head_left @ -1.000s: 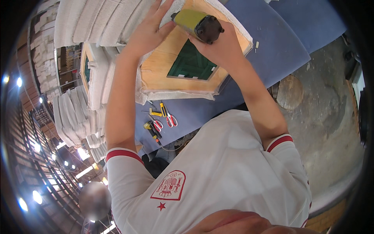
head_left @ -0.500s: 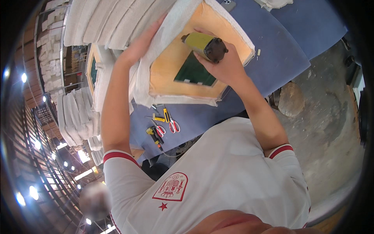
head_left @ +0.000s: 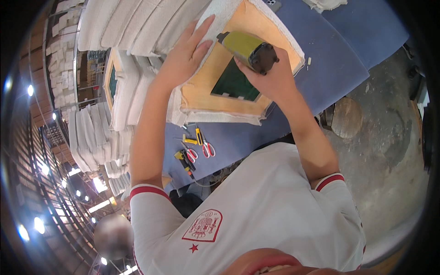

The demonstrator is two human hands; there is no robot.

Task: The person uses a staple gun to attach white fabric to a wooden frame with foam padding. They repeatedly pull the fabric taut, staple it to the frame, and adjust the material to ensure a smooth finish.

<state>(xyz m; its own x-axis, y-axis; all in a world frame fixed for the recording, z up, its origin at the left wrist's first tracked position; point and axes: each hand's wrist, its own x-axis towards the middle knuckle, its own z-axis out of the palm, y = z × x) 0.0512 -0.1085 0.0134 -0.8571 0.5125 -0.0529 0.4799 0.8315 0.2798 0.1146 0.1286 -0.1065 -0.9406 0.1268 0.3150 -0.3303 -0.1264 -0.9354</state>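
Currently right hand (head_left: 277, 78) clenched round a yellow-green power tool (head_left: 244, 46), its narrow black end toward left hand (head_left: 183, 59), left hand ungripped, fingers spread on the white fabric edge (head_left: 224, 13) of a wooden panel (head_left: 198, 94), panel between both hands, red-handled scissors (head_left: 208, 150) near left forearm (head_left: 149, 137)

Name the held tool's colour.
The tool in the right hand is yellow-green with dark ends, best seen in the head view.
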